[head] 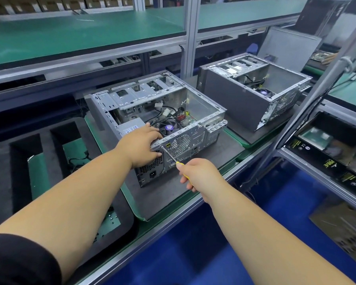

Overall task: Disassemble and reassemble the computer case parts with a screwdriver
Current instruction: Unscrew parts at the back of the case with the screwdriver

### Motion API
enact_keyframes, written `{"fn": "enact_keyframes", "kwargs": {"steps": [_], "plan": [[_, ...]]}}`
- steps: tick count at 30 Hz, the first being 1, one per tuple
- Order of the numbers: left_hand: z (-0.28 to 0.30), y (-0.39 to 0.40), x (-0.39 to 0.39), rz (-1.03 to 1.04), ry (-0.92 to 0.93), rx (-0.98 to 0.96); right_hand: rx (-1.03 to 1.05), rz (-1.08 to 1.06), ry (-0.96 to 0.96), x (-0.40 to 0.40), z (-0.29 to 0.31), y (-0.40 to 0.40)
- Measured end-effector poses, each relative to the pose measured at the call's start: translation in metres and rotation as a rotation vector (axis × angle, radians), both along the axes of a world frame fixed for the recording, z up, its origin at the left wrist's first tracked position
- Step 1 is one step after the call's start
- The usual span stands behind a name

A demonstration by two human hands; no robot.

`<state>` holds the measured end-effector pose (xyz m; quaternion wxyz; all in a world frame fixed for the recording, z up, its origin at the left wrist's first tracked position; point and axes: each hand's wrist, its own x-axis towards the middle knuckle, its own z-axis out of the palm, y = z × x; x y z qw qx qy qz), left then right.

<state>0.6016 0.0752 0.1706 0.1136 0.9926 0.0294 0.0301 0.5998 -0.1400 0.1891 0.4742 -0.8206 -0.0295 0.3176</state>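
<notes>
The worktop (230, 153) carries two opened computer cases on dark mats. The nearer case (152, 112) lies on its side, open face up, its rear panel turned toward the person; the second case (253, 89) sits well beyond the right hand and further to its right, untouched. Left of the left hand is a black foam tray (56, 140) with deep pockets, a few small screws lying in its near pocket.

The left hand (144, 145) rests over the top rear edge of the nearer case, fingers curled over the rim into the inside and thumb pressed against the rear panel, steadying it. The right hand (195, 173) grips the yellow handle of a screwdriver (170, 155), fingers wrapped round it.

The screwdriver's long axis runs from the right hand up and away to the left, its tip meeting the rear panel just beside the left thumb, near the fan grille (180, 144). Whether a screw sits under the tip is too small to tell. The right hand looks set to turn the shaft in line with that axis while the left holds the case against the push.
</notes>
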Motion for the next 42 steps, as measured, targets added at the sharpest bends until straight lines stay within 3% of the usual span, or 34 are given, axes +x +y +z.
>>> {"fn": "enact_keyframes", "kwargs": {"steps": [6, 9, 12, 17, 23, 25, 30, 32, 35, 39, 42], "plan": [[0.0, 0.0, 0.0, -0.001, -0.002, 0.001, -0.033, -0.034, 0.21, 0.003, 0.006, 0.008], [-0.001, 0.001, 0.001, -0.002, -0.004, 0.001, 0.104, -0.092, 0.322, 0.002, 0.0, 0.004], [-0.002, 0.002, 0.001, -0.003, -0.006, 0.0, 0.188, -0.131, 0.286, 0.0, -0.006, -0.002], [-0.003, 0.002, 0.001, -0.005, -0.007, 0.001, 0.032, -0.089, 0.041, 0.002, -0.009, -0.003], [-0.003, 0.002, 0.001, -0.006, -0.014, -0.005, -0.081, -0.071, 0.107, 0.005, -0.001, 0.007], [-0.002, 0.002, 0.001, -0.005, -0.009, 0.001, -0.041, -0.108, 0.188, 0.008, 0.0, 0.007], [-0.002, 0.001, 0.002, -0.006, -0.008, 0.012, 0.331, -0.208, 0.686, 0.016, -0.002, -0.005], [-0.002, 0.001, 0.001, -0.008, -0.016, 0.002, 0.372, -0.2, 0.704, 0.015, -0.007, -0.007], [-0.001, 0.001, 0.0, -0.006, -0.015, 0.002, 0.281, -0.183, 0.449, 0.009, -0.013, -0.004], [-0.001, 0.0, 0.0, -0.009, -0.015, 0.007, -0.286, 0.023, -0.412, 0.003, -0.012, -0.005], [-0.001, -0.001, 0.0, -0.005, -0.009, 0.009, -0.458, 0.086, -0.659, 0.0, -0.012, -0.005]]}}
